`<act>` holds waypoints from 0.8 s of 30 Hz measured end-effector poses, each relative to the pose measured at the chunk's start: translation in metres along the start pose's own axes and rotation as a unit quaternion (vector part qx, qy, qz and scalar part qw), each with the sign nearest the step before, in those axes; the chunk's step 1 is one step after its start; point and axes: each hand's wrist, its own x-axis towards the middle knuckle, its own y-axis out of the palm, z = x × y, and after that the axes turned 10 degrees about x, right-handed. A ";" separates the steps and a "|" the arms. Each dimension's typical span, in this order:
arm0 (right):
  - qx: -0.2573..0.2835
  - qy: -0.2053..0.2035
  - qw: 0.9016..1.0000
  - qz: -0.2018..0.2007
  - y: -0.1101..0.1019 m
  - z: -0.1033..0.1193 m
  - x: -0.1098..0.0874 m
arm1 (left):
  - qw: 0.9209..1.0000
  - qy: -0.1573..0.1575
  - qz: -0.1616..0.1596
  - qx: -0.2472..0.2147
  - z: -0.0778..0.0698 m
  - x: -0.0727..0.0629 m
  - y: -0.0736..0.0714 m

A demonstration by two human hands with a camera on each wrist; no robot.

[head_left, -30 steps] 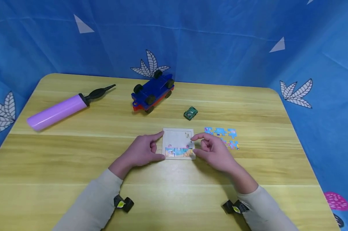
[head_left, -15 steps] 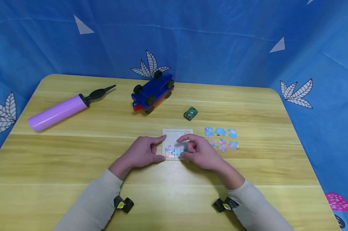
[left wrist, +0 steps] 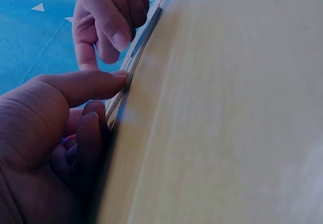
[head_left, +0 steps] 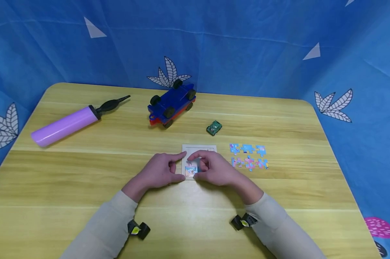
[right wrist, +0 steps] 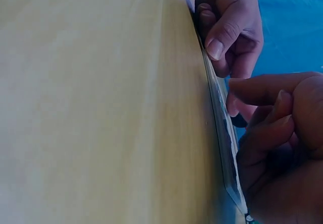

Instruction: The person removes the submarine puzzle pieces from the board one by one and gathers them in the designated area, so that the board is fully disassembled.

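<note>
A pale puzzle tray point(head_left: 199, 148) lies flat on the table, with jigsaw pieces point(head_left: 191, 171) fitted along its near edge. At its left side my left hand point(head_left: 159, 171) holds the tray, thumb by the near corner and index finger farther up. My right hand point(head_left: 217, 169) reaches over the tray from the right, covering much of it. Its thumb and index finger are apart at the fitted pieces, the other fingers curled, and no loose piece shows between them. In the right wrist view, the right thumb point(right wrist: 262, 89) points across the tray's edge.
Several loose jigsaw pieces point(head_left: 249, 163) lie in two rows right of the tray. Behind it are a small green toy car point(head_left: 214, 127) and an overturned blue-and-red toy vehicle point(head_left: 173, 102). A purple hand pump point(head_left: 65, 125) lies at the back left.
My right hand has slid left from the tray's right edge over the near row of pieces. The left hand's index fingertip has shifted slightly down the left side.
</note>
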 end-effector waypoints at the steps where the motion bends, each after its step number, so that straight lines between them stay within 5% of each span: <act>1: -0.001 0.006 1.000 0.002 0.000 -0.001 0.001 | 1.000 0.000 0.001 -0.002 0.000 0.000 0.000; 24: 0.023 0.048 0.999 0.005 -0.001 -0.008 0.004 | 1.000 0.002 -0.003 -0.004 0.000 -0.001 0.001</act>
